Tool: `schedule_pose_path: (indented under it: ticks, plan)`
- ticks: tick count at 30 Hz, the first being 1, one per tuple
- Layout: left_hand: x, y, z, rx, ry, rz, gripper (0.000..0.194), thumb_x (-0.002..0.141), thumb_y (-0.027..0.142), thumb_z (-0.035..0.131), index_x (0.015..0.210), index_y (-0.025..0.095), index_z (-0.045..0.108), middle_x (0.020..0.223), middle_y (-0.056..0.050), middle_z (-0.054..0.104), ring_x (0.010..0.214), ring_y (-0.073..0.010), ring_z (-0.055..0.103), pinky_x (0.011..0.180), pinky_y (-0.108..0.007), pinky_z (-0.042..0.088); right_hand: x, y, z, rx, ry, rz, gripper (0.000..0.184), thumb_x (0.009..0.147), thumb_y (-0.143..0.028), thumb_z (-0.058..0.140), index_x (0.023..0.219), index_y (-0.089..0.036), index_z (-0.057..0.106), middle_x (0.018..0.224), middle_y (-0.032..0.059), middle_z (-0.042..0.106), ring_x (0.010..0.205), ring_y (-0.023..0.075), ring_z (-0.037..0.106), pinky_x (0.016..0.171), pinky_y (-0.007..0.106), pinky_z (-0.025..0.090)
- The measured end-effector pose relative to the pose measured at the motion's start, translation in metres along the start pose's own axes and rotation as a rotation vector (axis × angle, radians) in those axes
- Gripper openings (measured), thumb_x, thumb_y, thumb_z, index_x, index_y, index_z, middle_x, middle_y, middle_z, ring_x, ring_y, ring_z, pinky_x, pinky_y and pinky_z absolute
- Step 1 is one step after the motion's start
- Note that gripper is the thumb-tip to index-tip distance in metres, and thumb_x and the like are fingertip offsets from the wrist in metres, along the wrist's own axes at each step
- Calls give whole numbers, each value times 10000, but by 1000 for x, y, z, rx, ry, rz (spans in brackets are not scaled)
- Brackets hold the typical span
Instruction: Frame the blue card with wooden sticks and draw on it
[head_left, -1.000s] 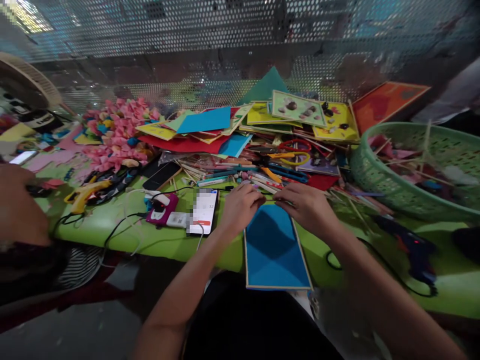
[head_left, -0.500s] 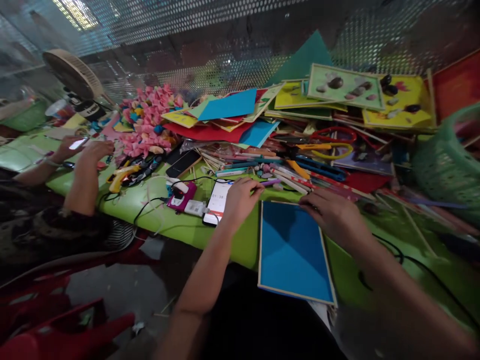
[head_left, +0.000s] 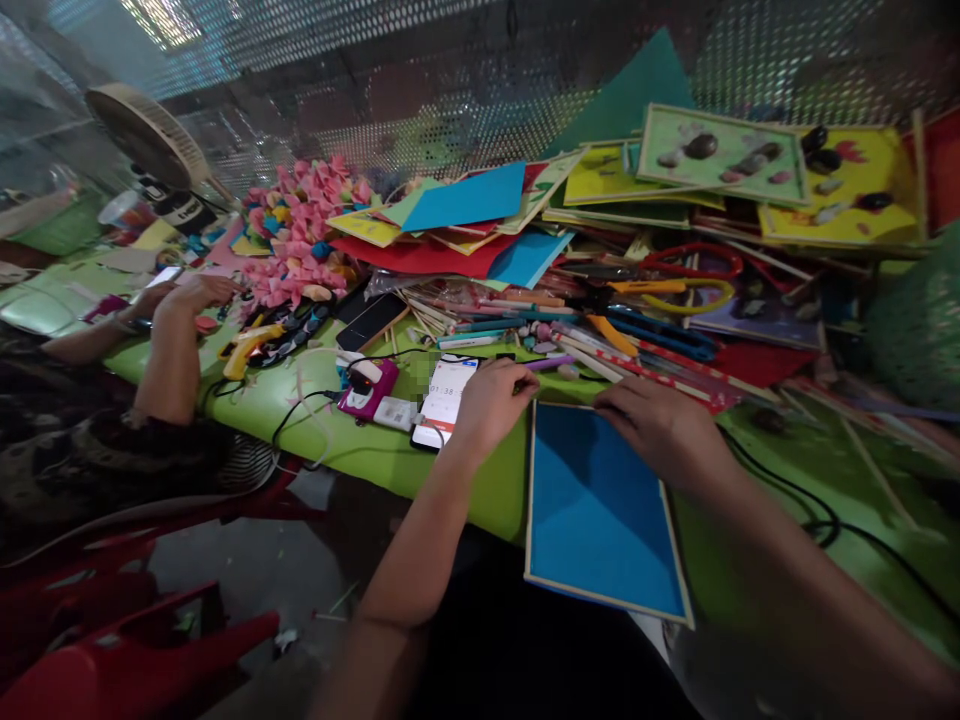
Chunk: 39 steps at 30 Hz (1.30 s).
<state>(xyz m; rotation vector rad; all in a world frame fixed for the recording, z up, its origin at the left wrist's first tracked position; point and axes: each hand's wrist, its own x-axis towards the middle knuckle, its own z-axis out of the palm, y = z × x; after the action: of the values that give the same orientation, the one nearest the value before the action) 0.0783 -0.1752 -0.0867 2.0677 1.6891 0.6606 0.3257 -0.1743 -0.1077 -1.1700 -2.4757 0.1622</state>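
Note:
A blue board (head_left: 600, 510) edged with thin pale strips lies at the front of the green table, its near end over my lap. My left hand (head_left: 491, 405) is beyond the board's far left corner, fingers pinched together. Whatever lies between them is too small to make out. Close to those fingertips is a purple stick-like piece (head_left: 550, 363). My right hand (head_left: 664, 425) is over the far right corner, its fingers bent together at the top edge. What they pinch is hidden. A lit phone (head_left: 446, 400) lies left of my left hand, partly behind it.
Pens, sticks and scissors (head_left: 686, 297) crowd the table behind the board. Farther back are coloured sheets (head_left: 465, 200) and stone-decorated frames (head_left: 724, 155). A purple power socket (head_left: 367, 390), cables and another person's hands (head_left: 199, 295) are left; a green basket (head_left: 919, 320) stands right.
The view has shifted slightly, so most things appear a little farther right. My left hand has dropped slightly toward the board's corner. My right hand stays at the top edge.

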Motion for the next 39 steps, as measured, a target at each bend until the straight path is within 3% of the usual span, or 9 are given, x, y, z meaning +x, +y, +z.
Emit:
schedule_pose_path:
  ticks: [9,16,22,25,28,33,39]
  plan:
    - [-2,2,3,28,-94,41,43,908,200,743,927,239,746,989,-14,734,984,-219,663,865,-337,503,2,-4,-1,-8,-12,13,241,1024,-251,499,1010,-175,728,967,110,731,845,248,716,706,330,492]
    - [-1,4,4,66,-102,50,83,887,161,741,898,242,730,989,-27,710,991,-246,649,878,-371,505,2,-6,-7,16,-23,45,249,1013,-221,500,1027,-206,748,1003,102,758,895,247,727,712,330,516]
    - [0,4,4,69,-100,50,86,881,148,736,878,233,723,973,-33,706,975,-252,651,870,-374,504,-12,8,-41,87,168,200,235,1008,-287,541,1014,-236,770,1004,105,760,901,268,731,757,373,549]
    - [1,4,4,65,-95,49,76,883,157,739,873,230,721,965,-38,704,972,-252,652,870,-378,507,-22,16,-60,93,192,288,228,1009,-316,551,1041,-253,767,1018,102,751,904,267,725,752,373,554]
    - [2,4,5,66,-93,46,74,882,163,744,865,228,714,959,-38,706,967,-251,653,864,-377,510,-28,22,-66,115,140,246,210,1001,-319,571,1042,-253,765,1048,90,768,951,267,733,808,383,565]
    - [2,3,5,82,-94,36,75,886,165,739,861,226,702,967,-40,701,979,-254,651,864,-377,510,-31,28,-59,126,-56,117,280,1000,-256,517,1053,-255,792,1078,77,786,994,264,744,815,386,583]
    - [2,4,5,93,-99,28,80,887,170,735,847,226,693,962,-42,699,982,-262,650,858,-383,509,-32,24,-59,70,-163,61,336,992,-267,515,1197,-229,778,1130,128,752,992,284,737,811,421,612]
